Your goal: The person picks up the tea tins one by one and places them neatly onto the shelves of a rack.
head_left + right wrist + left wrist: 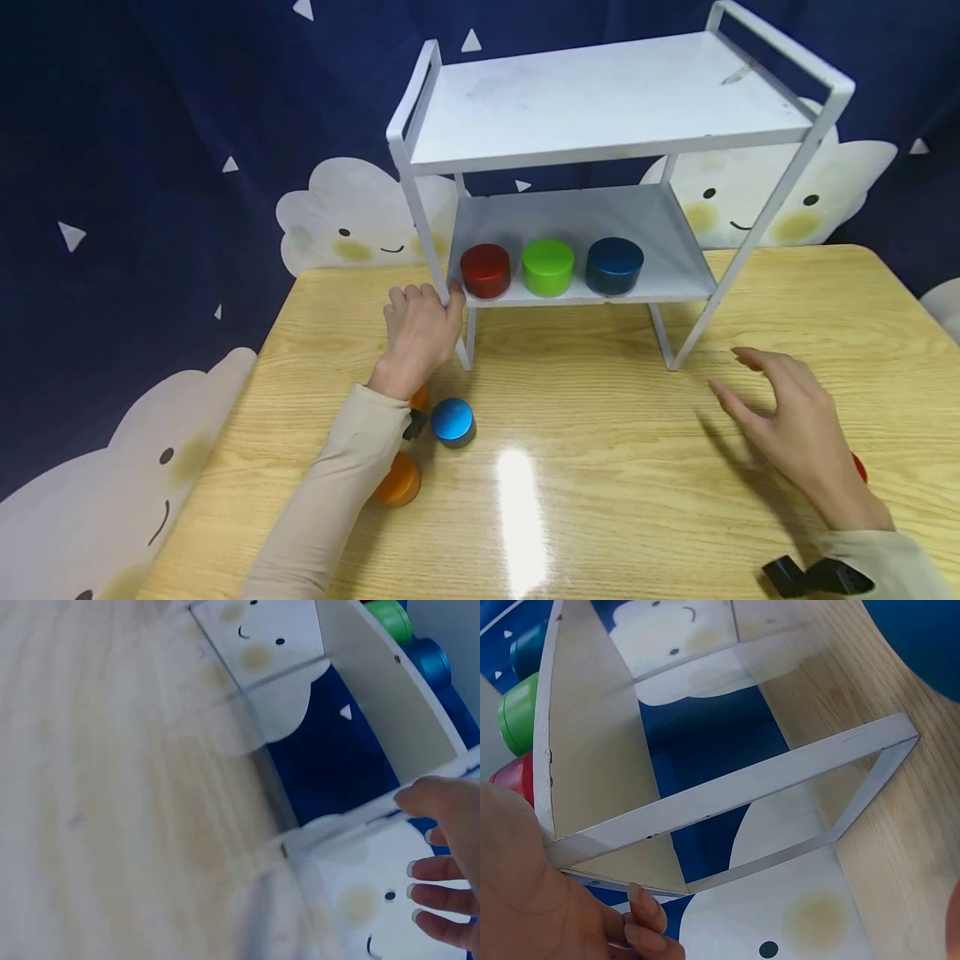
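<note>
A white two-tier shelf rack (615, 96) stands on the table. My left hand (422, 333) holds its left front post at the lower tier, thumb in front; in the left wrist view the fingers (646, 907) curl behind the frame. On the lower tier (555, 211) a red tin (486, 272), a green tin (548, 268) and a dark blue tin (614, 267) sit in a row, all short and round. My right hand (798, 421) hovers right of the rack, thumb and fingers spread, holding nothing.
Below my left hand, a small blue tin (453, 422) and an orange tin (400, 480) stand on the wooden table (600, 467); another orange piece (418, 400) is mostly hidden by the wrist. A red object (859, 467) peeks out behind my right hand. A dark blue curtain (150, 108) hangs behind.
</note>
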Tool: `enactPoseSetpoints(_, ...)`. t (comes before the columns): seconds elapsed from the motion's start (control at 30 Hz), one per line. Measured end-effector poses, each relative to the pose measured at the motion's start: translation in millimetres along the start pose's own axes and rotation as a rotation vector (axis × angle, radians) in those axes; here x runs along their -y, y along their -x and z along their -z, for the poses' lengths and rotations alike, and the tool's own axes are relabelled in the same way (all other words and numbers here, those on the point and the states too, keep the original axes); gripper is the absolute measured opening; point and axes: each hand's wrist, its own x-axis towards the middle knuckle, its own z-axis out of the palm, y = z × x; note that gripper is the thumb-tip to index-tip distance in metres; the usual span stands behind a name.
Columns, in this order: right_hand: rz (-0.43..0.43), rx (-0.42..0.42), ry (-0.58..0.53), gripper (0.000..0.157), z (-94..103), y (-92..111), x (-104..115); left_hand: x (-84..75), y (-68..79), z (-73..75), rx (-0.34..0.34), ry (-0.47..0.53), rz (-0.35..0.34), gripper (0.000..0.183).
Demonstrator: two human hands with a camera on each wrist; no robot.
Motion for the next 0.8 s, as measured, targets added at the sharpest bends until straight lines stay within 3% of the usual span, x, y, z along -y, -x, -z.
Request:
enactPoseSetpoints(0.2,-0.029,0.053,0.035,0.051,4.3,23.5,-13.8,-0.5,-0.2,-0.4,0.006,0.003,0.003,0.059)
enactPoseSetpoints(0.6,-0.116,0.053,0.086,0.061,12.3,53.1,-27.8,-1.2,0.4,0.8,0.021,0.01,0.004,0.06)
enactPoseSetpoints(0.8,-0.222,0.077,0.104,0.066,18.7,65.8,-29.7,-1.2,1.1,2.1,0.015,0.005,0.003,0.06)
